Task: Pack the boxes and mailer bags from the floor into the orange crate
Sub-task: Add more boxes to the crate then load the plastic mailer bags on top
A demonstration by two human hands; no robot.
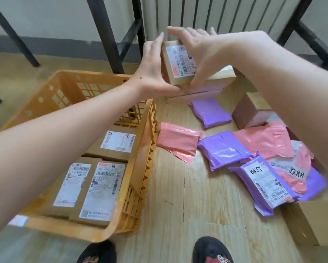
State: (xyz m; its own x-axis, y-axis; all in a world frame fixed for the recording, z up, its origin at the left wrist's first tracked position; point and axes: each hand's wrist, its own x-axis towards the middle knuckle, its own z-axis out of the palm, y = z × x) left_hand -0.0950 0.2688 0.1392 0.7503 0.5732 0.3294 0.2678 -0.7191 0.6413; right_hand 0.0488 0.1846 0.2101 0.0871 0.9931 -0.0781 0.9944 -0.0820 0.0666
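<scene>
Black shoes [212, 251] stand at the bottom edge on a pale wood-plank floor [178, 196]. Just to their left sits the orange plastic lattice crate [136, 196], with three labelled cardboard boxes [102, 186] laid flat inside.

Beyond the crate, both hands clasp a small brown cardboard box with a white shipping label [178, 63]. It sits on or just above a stack of flat cartons [212, 82]; I cannot tell whether it is lifted clear. The left hand [153, 73] lies along the box's left side with its thumb hooked under the near edge. The right hand [197, 52] reaches over the far end, its thumb pinching the near right side.

Stiff and square-edged, the box looks light enough for this two-sided hold. Its faces may be slick, so taking it by opposite edges seems sound.

Purple and pink plastic mailer bags [224, 149] lie scattered on the floor to the right. They look soft and slippery, so they would probably be better pinched by a fold.

Black metal legs [106, 35] and a white ribbed radiator [197, 12] stand against the wall behind.
</scene>
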